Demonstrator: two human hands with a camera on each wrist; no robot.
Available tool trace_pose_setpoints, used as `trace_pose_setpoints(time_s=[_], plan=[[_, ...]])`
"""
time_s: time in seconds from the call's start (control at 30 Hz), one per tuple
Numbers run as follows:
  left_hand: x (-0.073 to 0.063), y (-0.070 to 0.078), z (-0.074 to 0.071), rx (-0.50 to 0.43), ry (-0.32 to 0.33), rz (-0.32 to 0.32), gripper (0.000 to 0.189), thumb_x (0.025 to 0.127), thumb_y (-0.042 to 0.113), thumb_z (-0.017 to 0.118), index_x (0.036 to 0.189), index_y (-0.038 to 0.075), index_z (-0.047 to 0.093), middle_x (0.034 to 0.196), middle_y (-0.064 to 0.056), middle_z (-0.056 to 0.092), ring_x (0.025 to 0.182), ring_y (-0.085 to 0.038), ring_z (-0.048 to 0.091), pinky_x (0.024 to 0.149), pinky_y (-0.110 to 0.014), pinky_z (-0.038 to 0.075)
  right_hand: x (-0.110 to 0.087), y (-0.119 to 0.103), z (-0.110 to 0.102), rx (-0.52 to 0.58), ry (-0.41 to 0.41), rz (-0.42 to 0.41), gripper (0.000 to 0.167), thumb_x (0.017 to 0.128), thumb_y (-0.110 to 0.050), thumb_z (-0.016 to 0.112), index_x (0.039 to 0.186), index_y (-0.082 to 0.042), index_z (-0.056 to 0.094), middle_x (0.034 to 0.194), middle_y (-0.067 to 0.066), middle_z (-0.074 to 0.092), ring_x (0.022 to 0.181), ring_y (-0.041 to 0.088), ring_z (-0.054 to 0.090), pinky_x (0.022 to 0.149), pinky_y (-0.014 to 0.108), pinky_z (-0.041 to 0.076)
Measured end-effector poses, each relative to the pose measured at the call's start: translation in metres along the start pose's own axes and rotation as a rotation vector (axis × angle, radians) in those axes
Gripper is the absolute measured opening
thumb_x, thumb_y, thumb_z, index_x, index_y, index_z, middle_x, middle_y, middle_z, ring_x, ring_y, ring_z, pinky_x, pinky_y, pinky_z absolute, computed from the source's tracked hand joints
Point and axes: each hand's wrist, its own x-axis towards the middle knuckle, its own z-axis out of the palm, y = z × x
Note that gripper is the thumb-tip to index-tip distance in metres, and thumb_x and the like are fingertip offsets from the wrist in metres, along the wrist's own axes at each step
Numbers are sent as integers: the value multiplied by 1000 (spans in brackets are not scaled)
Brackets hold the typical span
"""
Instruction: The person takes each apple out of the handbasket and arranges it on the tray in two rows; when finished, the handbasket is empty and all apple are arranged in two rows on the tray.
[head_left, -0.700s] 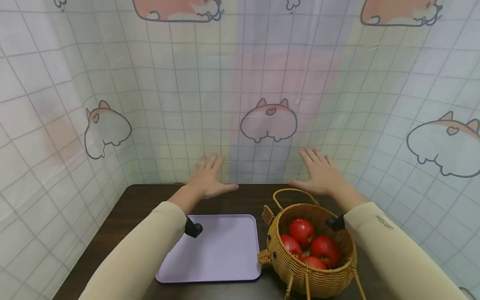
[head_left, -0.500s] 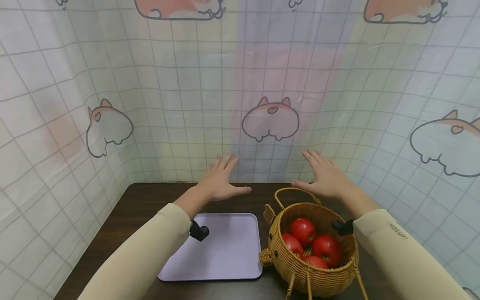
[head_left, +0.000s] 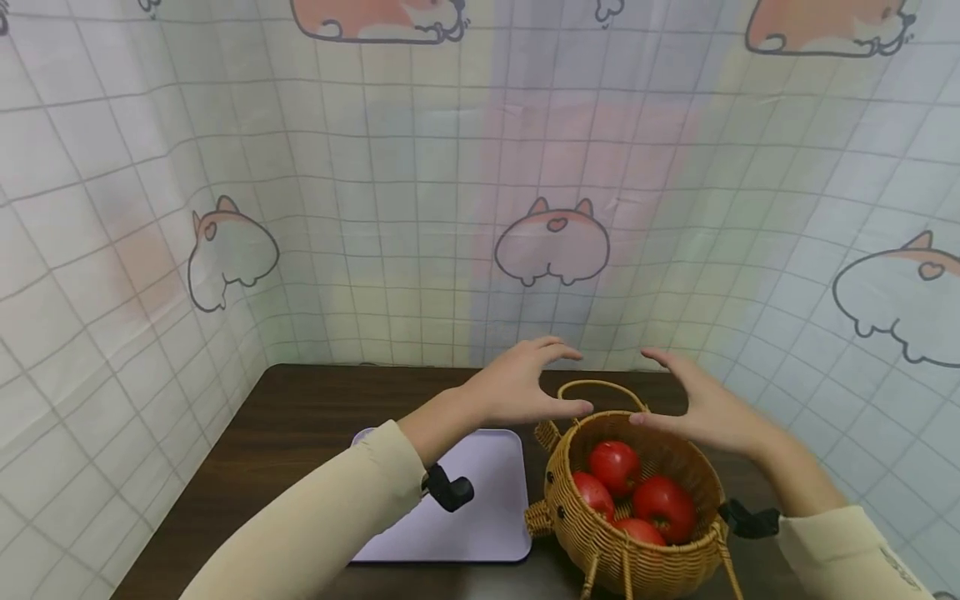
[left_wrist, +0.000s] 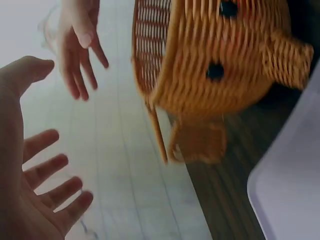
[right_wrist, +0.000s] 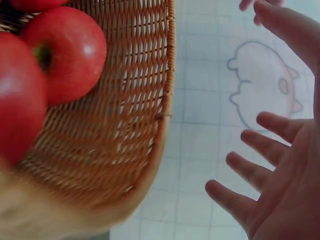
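Note:
A pig-shaped wicker basket with a hooped handle stands at the right of the table and holds several red apples. My left hand is in the air above the basket's far left side, thumb apart from the loosely bent fingers. Facing it, my right hand hovers over the far right rim, thumb and fingers spread in a wide curve. Both palms turn toward each other with nothing between them. In the left wrist view, the basket's woven snout and dark eyes show. The right wrist view looks into the basket at its apples.
A pale purple tray lies left of the basket, partly hidden by my left sleeve. The dark wooden table ends at a hanging cloth with a grid and corgi drawings, which also rises along both sides.
Both hands have come lower and back toward the basket. My left hand has moved right, and the fingers of both have gone from outstretched to softly bent.

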Motion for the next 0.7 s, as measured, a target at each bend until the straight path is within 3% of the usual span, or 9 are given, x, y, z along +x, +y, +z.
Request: trace_pose_setpoints(time_s=[0.2, 0.23, 0.27, 0.33, 0.43, 0.53, 0.7], plan=[[11, 32, 14, 10, -65, 146, 59, 98, 61, 77, 148, 31, 67, 152, 11, 64, 145, -12, 60, 119, -40, 55, -46, 20, 8, 126, 38, -6, 96, 101, -42, 82, 177, -28, 25, 180, 21, 32, 150, 64, 44, 105, 84, 48], [13, 36, 15, 15, -78, 164, 57, 99, 59, 77, 148, 30, 67, 150, 11, 65, 143, -10, 60, 119, -38, 55, -52, 23, 9, 153, 44, -14, 94, 102, -36, 82, 177, -29, 25, 180, 20, 32, 150, 63, 45, 108, 77, 51], [15, 40, 17, 22, -91, 180, 55, 100, 57, 76, 147, 30, 67, 149, 12, 66, 141, -8, 60, 118, -35, 55, -59, 26, 11, 176, 47, -20, 93, 103, -32, 81, 177, -31, 25, 180, 19, 32, 152, 57, 46, 112, 67, 55], [19, 48, 19, 35, -120, 195, 55, 101, 56, 76, 148, 30, 66, 146, 14, 66, 138, -6, 60, 115, -32, 55, -71, 33, 15, 219, 59, -42, 92, 104, -23, 80, 177, -34, 26, 180, 15, 34, 157, 32, 49, 113, 42, 57], [26, 58, 23, 49, -176, 182, 56, 100, 57, 77, 149, 32, 65, 142, 15, 66, 135, -4, 60, 113, -29, 55, -88, 44, 22, 278, 76, -66, 92, 104, -12, 79, 176, -35, 27, 180, 0, 36, 151, -6, 45, 106, 10, 47], [34, 67, 25, 69, -260, 148, 59, 98, 57, 79, 151, 33, 64, 144, 13, 67, 135, -5, 61, 111, -27, 56, -100, 53, 32, 332, 71, -62, 93, 104, -8, 77, 177, -34, 26, 179, -9, 35, 144, -23, 39, 105, 8, 47], [52, 78, 30, 72, -397, 87, 65, 96, 56, 82, 153, 33, 63, 153, 7, 66, 139, -9, 62, 108, -25, 57, -114, 60, 50, 363, 58, -18, 94, 104, -7, 75, 178, -33, 23, 180, -6, 33, 142, -23, 38, 101, 15, 53]])
